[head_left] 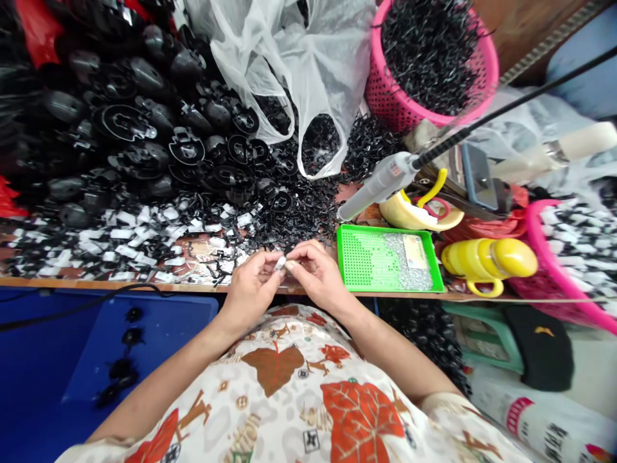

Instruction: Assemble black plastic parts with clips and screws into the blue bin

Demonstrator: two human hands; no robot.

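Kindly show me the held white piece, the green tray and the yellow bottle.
White piece (279, 262), head view: its visible middle.
Green tray (357, 258), head view: its bare perforated floor.
Yellow bottle (473, 258), head view: the side of its body.

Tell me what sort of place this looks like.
Probably a small assembly workshop: loose white and black parts heaped on a bench, a pink basket full of thin black pieces, and a small white piece held in the hands.

Assy wkshp — bench (62, 283) heaped w/ blk plastic pcs (147, 75) — plus corded tool (380, 185).
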